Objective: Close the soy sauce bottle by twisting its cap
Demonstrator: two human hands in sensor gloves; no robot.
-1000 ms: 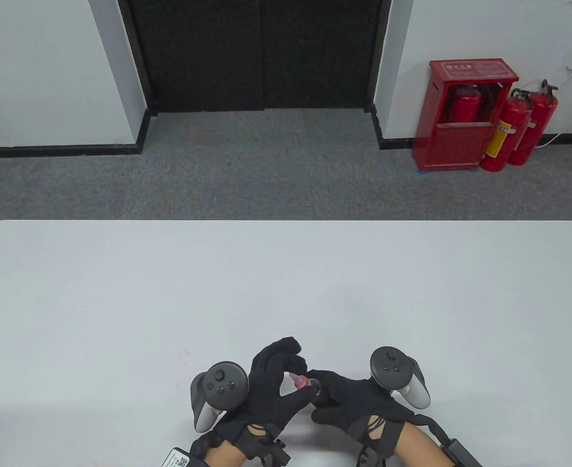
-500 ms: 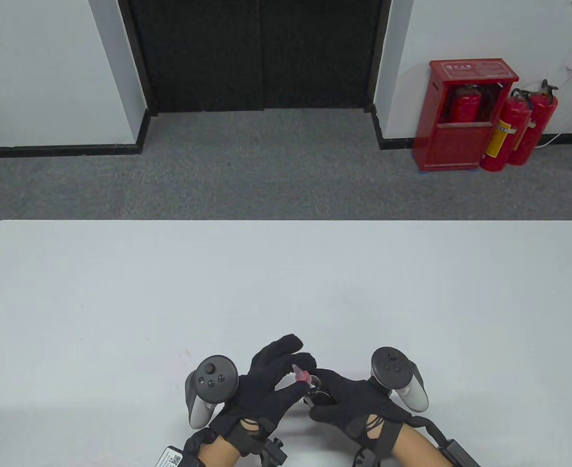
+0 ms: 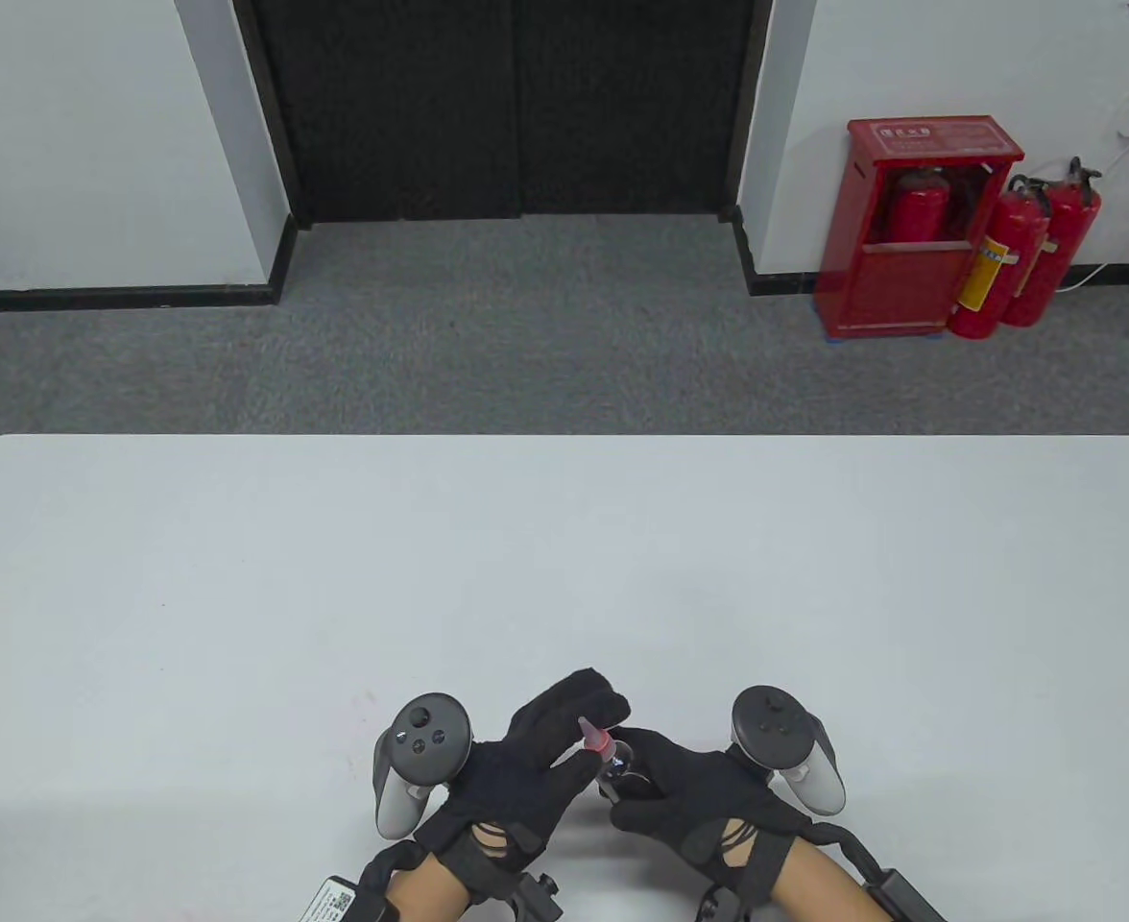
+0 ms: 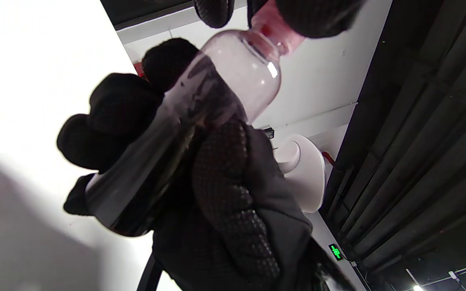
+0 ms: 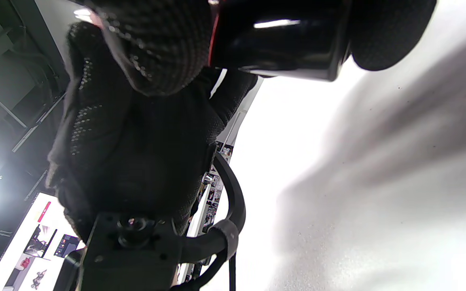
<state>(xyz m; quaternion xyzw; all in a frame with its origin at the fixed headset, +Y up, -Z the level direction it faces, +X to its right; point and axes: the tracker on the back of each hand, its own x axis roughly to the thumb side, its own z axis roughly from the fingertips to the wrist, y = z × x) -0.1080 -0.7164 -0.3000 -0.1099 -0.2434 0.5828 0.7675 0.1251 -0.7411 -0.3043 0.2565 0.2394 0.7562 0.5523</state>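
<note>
A small clear soy sauce bottle (image 3: 614, 766) with dark liquid is held tilted just above the table's front edge. My right hand (image 3: 689, 792) grips its body; the left wrist view shows the bottle (image 4: 184, 121) in those fingers. The red pointed cap (image 3: 595, 737) sits on the neck. My left hand (image 3: 536, 759) pinches the cap between thumb and fingers; the cap (image 4: 275, 26) shows pink at the top of the left wrist view. The right wrist view shows the bottle's dark base (image 5: 281, 40) between my right fingers.
The white table (image 3: 564, 576) stretches away from the hands. Beyond its far edge is grey carpet, a dark door and a red fire extinguisher cabinet (image 3: 920, 226) with two extinguishers at the back right.
My left hand has rolled around the cap, its tracker turning and shifting slightly. The bottle has tilted a little more upright. My right hand has stayed in place.
</note>
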